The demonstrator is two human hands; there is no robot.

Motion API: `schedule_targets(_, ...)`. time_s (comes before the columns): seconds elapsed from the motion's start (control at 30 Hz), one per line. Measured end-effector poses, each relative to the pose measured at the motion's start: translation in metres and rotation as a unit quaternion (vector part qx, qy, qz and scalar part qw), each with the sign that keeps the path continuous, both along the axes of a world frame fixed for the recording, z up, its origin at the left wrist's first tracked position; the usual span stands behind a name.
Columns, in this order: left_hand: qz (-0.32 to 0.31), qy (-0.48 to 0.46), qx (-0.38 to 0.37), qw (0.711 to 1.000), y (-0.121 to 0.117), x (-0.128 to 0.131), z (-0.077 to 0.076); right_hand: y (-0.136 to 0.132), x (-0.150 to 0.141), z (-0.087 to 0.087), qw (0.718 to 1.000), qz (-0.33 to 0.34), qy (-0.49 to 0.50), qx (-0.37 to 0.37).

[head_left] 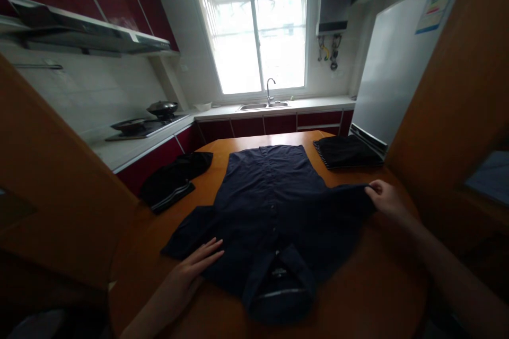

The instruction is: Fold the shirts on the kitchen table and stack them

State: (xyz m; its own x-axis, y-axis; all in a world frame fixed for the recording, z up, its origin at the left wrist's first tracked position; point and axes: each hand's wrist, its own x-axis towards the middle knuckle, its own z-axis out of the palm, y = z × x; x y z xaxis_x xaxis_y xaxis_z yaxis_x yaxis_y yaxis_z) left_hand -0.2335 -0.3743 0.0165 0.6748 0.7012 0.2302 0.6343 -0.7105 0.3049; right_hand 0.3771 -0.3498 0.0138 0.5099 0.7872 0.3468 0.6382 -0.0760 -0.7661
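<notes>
A dark navy short-sleeved button-up shirt (254,196) lies spread front side up on the wooden table (159,286), its collar towards me and its hem at the far side. My left hand (194,265) rests on the shirt near the left shoulder, fingers stretched out flat. Out at the right, my right hand (382,194) pinches the end of the right sleeve between thumb and fingers and draws that sleeve outward. The left sleeve lies on the tabletop beyond my left hand.
A crumpled black garment with white stripes (170,180) lies at the table's left edge. Folded black clothing (345,151) sits at the back right, near the white fridge (397,58). Behind are a counter with a sink (262,106) and a stove with pans (162,108).
</notes>
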Motion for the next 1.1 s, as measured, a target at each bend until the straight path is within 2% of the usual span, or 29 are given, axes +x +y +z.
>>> schedule_targets(0.1, 0.002, 0.003, -0.009, 1.0, -0.002, 0.001, 0.002, 0.001, 0.001, -0.002, 0.999, -0.008, -0.038, 0.035)
schedule_targets(0.33, 0.01, -0.018, -0.007, 1.0, -0.006, 0.005, 0.004, 0.007, 0.005, -0.032, 0.989, -0.017, -0.13, -0.061)
schedule_targets(0.4, 0.012, -0.023, -0.007, 1.0, -0.005, 0.005, 0.004, 0.002, 0.005, -0.03, 0.982, -0.045, -0.17, -0.068)
schedule_targets(0.47, 0.016, -0.021, -0.005, 1.0, -0.005, 0.005, 0.004, -0.01, 0.001, -0.021, 0.974, -0.053, -0.217, -0.043)
schedule_targets(0.53, 0.014, -0.017, -0.003, 1.0, -0.005, 0.005, 0.004, -0.029, -0.007, -0.009, 0.966, 0.024, -0.257, 0.001)
schedule_targets(0.6, 0.006, -0.013, 0.001, 1.0, -0.005, 0.004, 0.003, -0.052, -0.019, 0.0, 0.946, 0.167, -0.278, 0.026)
schedule_targets(0.67, -0.005, -0.013, 0.008, 1.0, -0.007, 0.005, 0.003, -0.071, -0.033, 0.003, 0.916, 0.279, -0.289, 0.016)
schedule_targets(0.7, -0.015, -0.012, 0.012, 1.0, -0.008, 0.007, 0.003, -0.078, -0.039, 0.002, 0.904, 0.307, -0.298, 0.008)
schedule_targets(0.8, -0.054, -0.004, 0.023, 0.998, -0.015, 0.016, 0.006, -0.087, -0.053, -0.009, 0.886, 0.329, -0.327, 0.016)
schedule_targets(0.9, -0.078, 0.01, 0.014, 0.997, -0.023, 0.029, 0.012, -0.082, -0.053, -0.021, 0.877, 0.323, -0.349, 0.058)
schedule_targets(1.0, -0.092, -0.002, -0.024, 0.995, -0.029, 0.035, 0.017, -0.077, -0.045, -0.026, 0.867, 0.332, -0.362, 0.087)
schedule_targets(1.1, -0.105, -0.037, -0.08, 0.991, -0.036, 0.037, 0.021, -0.08, -0.033, -0.028, 0.856, 0.354, -0.366, 0.084)
